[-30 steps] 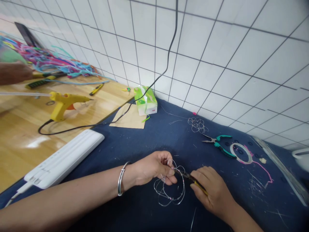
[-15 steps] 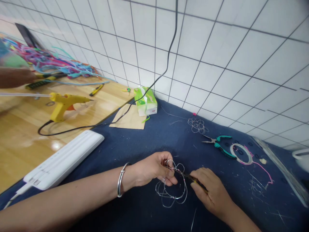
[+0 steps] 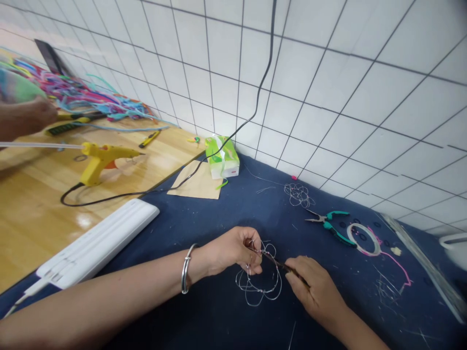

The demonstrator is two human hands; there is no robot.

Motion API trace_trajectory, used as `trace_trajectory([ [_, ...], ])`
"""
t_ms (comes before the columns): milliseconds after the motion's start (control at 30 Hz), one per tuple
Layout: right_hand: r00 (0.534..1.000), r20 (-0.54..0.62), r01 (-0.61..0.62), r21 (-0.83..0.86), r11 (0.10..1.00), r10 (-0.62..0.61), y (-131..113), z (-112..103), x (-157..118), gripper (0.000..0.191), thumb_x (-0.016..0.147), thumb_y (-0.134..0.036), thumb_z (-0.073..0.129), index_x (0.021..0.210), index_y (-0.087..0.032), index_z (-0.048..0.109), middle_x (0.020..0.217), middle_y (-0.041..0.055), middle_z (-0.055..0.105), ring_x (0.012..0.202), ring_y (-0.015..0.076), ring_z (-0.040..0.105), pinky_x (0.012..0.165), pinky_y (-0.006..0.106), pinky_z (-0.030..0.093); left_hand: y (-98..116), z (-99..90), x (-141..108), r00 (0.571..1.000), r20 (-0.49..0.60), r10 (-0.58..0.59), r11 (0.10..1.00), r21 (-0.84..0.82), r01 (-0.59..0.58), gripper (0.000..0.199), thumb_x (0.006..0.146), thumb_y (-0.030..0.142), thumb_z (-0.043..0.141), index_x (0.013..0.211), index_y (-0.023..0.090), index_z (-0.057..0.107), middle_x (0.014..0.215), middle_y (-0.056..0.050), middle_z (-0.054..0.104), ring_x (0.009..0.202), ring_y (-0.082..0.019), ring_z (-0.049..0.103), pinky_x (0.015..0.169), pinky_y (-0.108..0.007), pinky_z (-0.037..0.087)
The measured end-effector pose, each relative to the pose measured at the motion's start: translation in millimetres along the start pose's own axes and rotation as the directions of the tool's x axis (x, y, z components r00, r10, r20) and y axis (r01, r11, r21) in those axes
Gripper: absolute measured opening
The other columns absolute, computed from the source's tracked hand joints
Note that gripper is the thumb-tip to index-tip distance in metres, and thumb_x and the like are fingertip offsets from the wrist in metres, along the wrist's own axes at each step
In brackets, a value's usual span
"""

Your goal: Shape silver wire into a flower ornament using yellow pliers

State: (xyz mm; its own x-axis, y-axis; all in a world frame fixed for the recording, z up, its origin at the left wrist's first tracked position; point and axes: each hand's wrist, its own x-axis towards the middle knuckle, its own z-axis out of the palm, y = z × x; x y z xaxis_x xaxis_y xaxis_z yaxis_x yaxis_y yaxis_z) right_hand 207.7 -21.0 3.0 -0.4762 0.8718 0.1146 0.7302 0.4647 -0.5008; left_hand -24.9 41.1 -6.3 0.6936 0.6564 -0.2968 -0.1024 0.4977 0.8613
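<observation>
My left hand [image 3: 239,253], with a silver bangle at the wrist, pinches a ring of thin silver wire bent into looped petals [image 3: 263,291]. The wire ring hangs below and to the right of the fingers, above the dark blue cloth. My right hand [image 3: 310,284] is closed around the handles of dark pliers [image 3: 297,276]. Their jaws reach left to the wire beside my left fingertips; whether they bite on it is too small to tell. A similar looped wire shape [image 3: 298,195] lies near the wall.
Teal-handled pliers [image 3: 333,224], a white wire coil [image 3: 364,239] and wire scraps lie to the right. A white power strip [image 3: 98,243], yellow glue gun [image 3: 105,158] and green tissue pack [image 3: 223,158] stand left. Another person's hand [image 3: 29,116] is at far left.
The pliers in my right hand have turned a little, their yellow handle edge now less visible. My left hand keeps its pinch on the wire. The view has shifted slightly.
</observation>
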Motion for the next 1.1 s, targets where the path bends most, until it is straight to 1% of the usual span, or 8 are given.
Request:
trace_trajectory([
  [133, 1.0, 0.006, 0.022, -0.058, 0.998, -0.022, 2.7, -1.0, 5.2, 0.015, 0.087, -0.025, 0.043, 0.098, -0.02, 0.051, 0.084, 0.0046, 0.055, 0.077, 0.0182, 0.05, 0.07, 0.035, 0.04, 1.7, -0.4, -0.6, 1.0, -0.003, 0.013, 1.0, -0.015, -0.013, 0.023, 0.065, 0.007, 0.064, 0.081, 0.015, 0.049, 0.063, 0.001, 0.06, 0.06, -0.015, 0.064, 0.053, -0.024, 0.047],
  [267, 1.0, -0.004, 0.024, -0.047, 0.999, -0.025, 4.1, -1.5, 6.2, 0.015, 0.087, -0.026, 0.043, 0.099, -0.02, 0.05, 0.086, 0.0046, 0.056, 0.08, 0.0183, 0.05, 0.072, 0.035, 0.04, 2.4, -1.1, -0.1, 1.0, -0.006, 0.023, 1.0, -0.017, -0.023, 0.025, 0.065, 0.008, 0.064, 0.084, 0.016, 0.05, 0.064, 0.003, 0.058, 0.06, -0.015, 0.064, 0.051, -0.022, 0.046],
  [467, 1.0, -0.008, 0.024, -0.053, 0.998, -0.025, 2.6, -0.7, 2.9, 0.016, 0.086, -0.026, 0.044, 0.099, -0.02, 0.051, 0.087, 0.0053, 0.056, 0.081, 0.0187, 0.051, 0.073, 0.035, 0.04, 5.2, 0.2, -0.7, 1.0, -0.023, -0.011, 1.0, 0.001, 0.011, 0.023, 0.066, 0.008, 0.063, 0.084, 0.015, 0.051, 0.066, 0.002, 0.058, 0.063, -0.016, 0.065, 0.056, -0.026, 0.049],
  [733, 0.999, -0.032, 0.037, -0.084, 0.996, -0.04, 2.9, 1.8, 0.4, 0.018, 0.086, -0.026, 0.045, 0.1, -0.019, 0.051, 0.088, 0.0061, 0.056, 0.081, 0.0191, 0.051, 0.074, 0.036, 0.041, 1.8, -0.2, -1.7, 1.0, -0.014, -0.006, 1.0, 0.004, 0.006, 0.023, 0.065, 0.008, 0.064, 0.082, 0.015, 0.05, 0.067, 0.002, 0.057, 0.065, -0.017, 0.065, 0.056, -0.027, 0.049],
  [933, 0.996, -0.069, 0.045, -0.09, 0.995, -0.051, 3.6, 4.3, -1.0, 0.019, 0.085, -0.025, 0.045, 0.102, -0.018, 0.051, 0.09, 0.0067, 0.057, 0.083, 0.019, 0.052, 0.076, 0.037, 0.041, -0.1, -0.4, -0.6, 1.0, 0.007, 0.011, 1.0, 0.0, -0.011, 0.026, 0.066, 0.008, 0.063, 0.086, 0.016, 0.048, 0.07, 0.001, 0.058, 0.066, -0.018, 0.066, 0.055, -0.026, 0.049],
  [1100, 0.996, -0.066, 0.055, -0.105, 0.993, -0.062, 2.3, 4.5, -1.3, 0.019, 0.085, -0.025, 0.045, 0.101, -0.018, 0.052, 0.089, 0.007, 0.058, 0.082, 0.0191, 0.053, 0.076, 0.037, 0.042, 0.9, 0.7, -1.2, 1.0, 0.0, -0.001, 1.0, 0.006, 0.001, 0.026, 0.066, 0.007, 0.063, 0.085, 0.015, 0.047, 0.067, 0.001, 0.059, 0.064, -0.017, 0.065, 0.055, -0.026, 0.049],
])
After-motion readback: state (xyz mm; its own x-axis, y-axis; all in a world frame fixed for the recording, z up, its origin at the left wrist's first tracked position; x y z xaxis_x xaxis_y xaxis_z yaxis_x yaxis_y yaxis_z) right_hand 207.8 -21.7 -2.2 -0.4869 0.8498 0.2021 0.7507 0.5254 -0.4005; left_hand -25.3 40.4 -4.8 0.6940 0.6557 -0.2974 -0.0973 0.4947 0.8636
